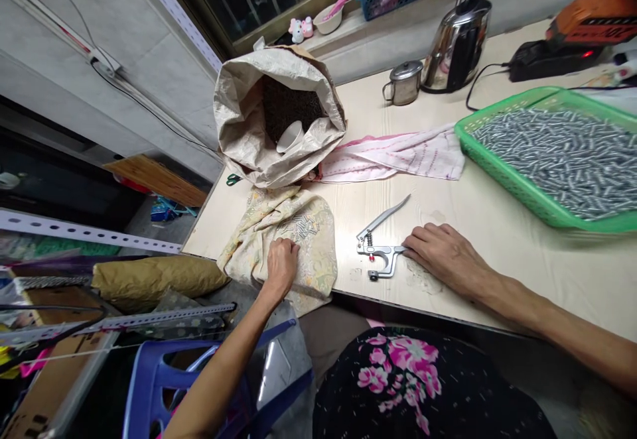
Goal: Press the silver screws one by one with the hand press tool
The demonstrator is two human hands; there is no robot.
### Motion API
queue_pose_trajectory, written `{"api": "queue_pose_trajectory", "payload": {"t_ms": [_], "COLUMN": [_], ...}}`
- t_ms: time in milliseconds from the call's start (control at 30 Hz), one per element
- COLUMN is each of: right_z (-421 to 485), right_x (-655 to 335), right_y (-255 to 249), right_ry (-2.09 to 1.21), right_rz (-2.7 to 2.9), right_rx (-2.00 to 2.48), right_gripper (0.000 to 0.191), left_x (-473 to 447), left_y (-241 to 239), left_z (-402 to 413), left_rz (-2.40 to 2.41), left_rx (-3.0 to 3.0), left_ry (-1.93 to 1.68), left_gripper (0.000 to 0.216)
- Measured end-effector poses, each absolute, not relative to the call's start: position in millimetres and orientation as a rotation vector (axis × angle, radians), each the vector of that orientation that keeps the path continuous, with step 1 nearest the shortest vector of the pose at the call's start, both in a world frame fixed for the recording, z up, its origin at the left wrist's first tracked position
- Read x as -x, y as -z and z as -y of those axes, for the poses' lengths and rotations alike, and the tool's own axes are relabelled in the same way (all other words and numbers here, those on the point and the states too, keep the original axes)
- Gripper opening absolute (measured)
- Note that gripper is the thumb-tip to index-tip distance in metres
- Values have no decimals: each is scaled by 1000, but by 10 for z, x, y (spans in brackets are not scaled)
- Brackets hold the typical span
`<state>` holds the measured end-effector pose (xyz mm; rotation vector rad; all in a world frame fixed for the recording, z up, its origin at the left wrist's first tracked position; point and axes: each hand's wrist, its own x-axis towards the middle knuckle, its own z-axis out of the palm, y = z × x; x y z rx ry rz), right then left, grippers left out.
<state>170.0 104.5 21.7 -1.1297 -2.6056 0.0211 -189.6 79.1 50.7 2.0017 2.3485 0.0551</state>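
Note:
My left hand (282, 263) rests on a patterned yellowish cloth (318, 270) near the table's front edge, its fingers curled down. Just beyond them lies a small pile of short silver metal pins (303, 228); whatever those fingers pinch is hidden. A pair of snap-fastener pliers (391, 263) lies on the table between the hands, its upper handle raised on a spring and its jaw facing left. My right hand (448, 256) lies palm down, fingers closed over the lower handle, most of which is hidden beneath it.
A white woven sack (239, 121) of dark small parts, with a white scoop (290, 137) in it, stands behind the cloth. A green basket (497, 170) of metal pins is at right. Behind are a towel (423, 154), a metal mug (405, 84) and a kettle (458, 44).

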Motion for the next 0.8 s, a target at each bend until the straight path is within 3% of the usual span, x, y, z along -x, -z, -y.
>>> {"api": "queue_pose_trajectory", "payload": {"t_ms": [200,467,800], "right_z": [-1035,-940,-911], "right_x": [-1677,-1667,-1683], "right_y": [-241,-327,-303], "right_ry": [22,275,329], "right_rz": [2629,2597,2513], "right_rx": [1120,1063,1036], "right_gripper": [24,26,26], "left_x": [1672,797,598], "left_y": [-730,-731,-572], "left_z": [-816,-715,-617], "left_rz": [-2194,-1574,-1668], "left_rx": [-1991,-1191,-1227], "left_ry": [-386,-631,-682], "left_gripper": [22,33,30]}}
